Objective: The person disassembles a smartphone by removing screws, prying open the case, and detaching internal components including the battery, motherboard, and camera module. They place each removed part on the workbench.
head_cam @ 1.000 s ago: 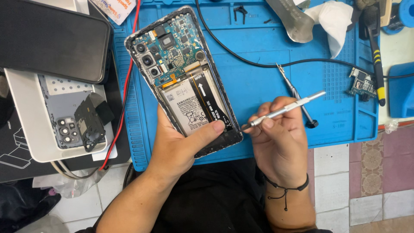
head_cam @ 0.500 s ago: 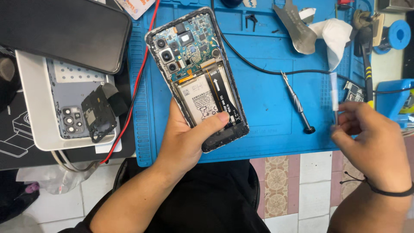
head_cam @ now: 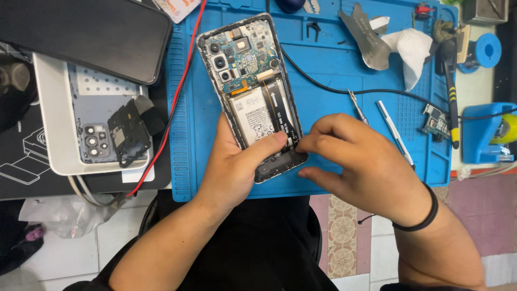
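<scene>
An opened smartphone (head_cam: 246, 75) lies back-up on the blue work mat (head_cam: 334, 70), its circuit board, cameras and white battery exposed. My left hand (head_cam: 237, 161) grips its lower end, thumb pressing on the battery's bottom edge. My right hand (head_cam: 355, 156) has its fingertips pinched at the phone's lower right corner, by the black flex cable; whether it holds a small part is hidden. A silver tweezer-like tool (head_cam: 394, 132) and a thin screwdriver (head_cam: 357, 106) lie on the mat just beyond my right hand.
A white tray (head_cam: 54, 108) at left holds a grey back cover and a black part. A dark phone (head_cam: 81, 32) lies above it. Red wire (head_cam: 180, 86), black cable (head_cam: 344, 89), tissue (head_cam: 412, 46), metal pry tool (head_cam: 369, 40), small circuit board (head_cam: 435, 121) and blue holders (head_cam: 484, 129) sit around.
My right hand put the silver tool down on the mat at right and came back to the phone's lower right corner with pinched fingers. The left hand kept holding the phone.
</scene>
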